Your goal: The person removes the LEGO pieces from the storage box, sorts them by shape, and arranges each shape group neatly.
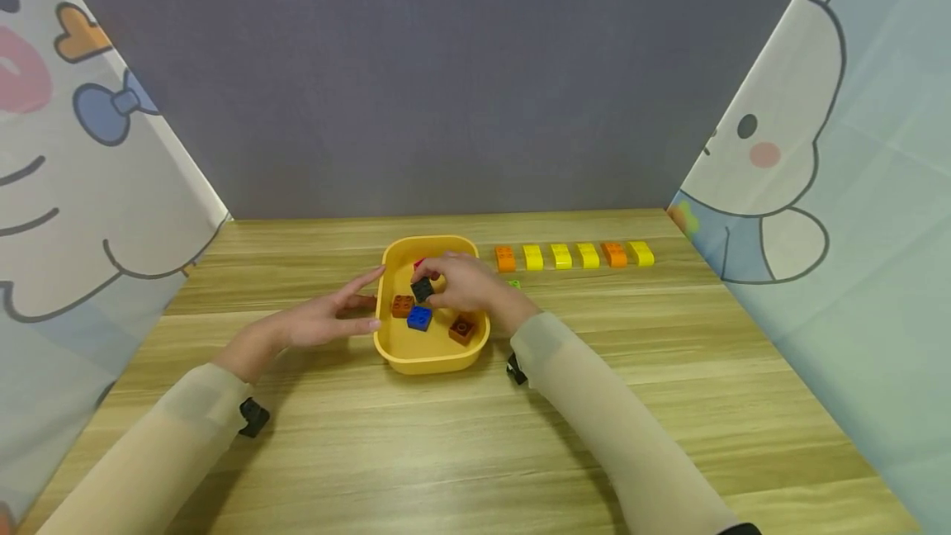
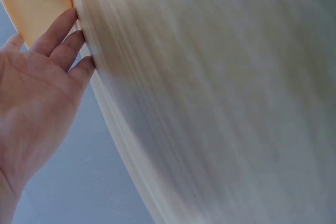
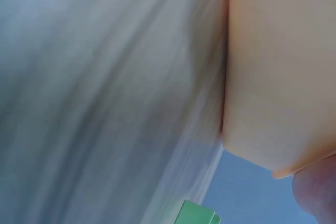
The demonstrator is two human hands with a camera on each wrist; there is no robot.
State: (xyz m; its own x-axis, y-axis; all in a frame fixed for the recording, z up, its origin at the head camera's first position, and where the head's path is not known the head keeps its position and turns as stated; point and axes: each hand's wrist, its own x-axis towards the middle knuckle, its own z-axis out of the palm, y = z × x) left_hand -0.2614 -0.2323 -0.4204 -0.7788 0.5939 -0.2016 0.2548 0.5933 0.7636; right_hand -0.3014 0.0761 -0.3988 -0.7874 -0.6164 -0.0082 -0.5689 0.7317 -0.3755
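Note:
A yellow bin [image 1: 431, 366] holds a blue brick [image 1: 419, 318], two brown bricks [image 1: 403, 306] and a red brick [image 1: 419, 264] that my right hand partly covers. Over the bin, my right hand [image 1: 466, 281] pinches a black brick [image 1: 423, 290] between thumb and fingers. My left hand [image 1: 319, 322] is at the bin's left side, its fingers extended and the thumb near the rim. In the left wrist view the fingers of the left hand [image 2: 39, 93] reach toward the bin wall [image 2: 37, 3]. The right wrist view shows only a bit of the right hand [image 3: 317, 187] by the bin.
Right of the bin, several orange bricks [image 1: 505, 258] and yellow bricks [image 1: 560, 256] form a row along the back of the wooden table [image 1: 334, 452]. A green brick [image 1: 514, 283] lies in front of the row, mostly hidden by the right wrist. A grey panel [image 1: 446, 89] stands behind.

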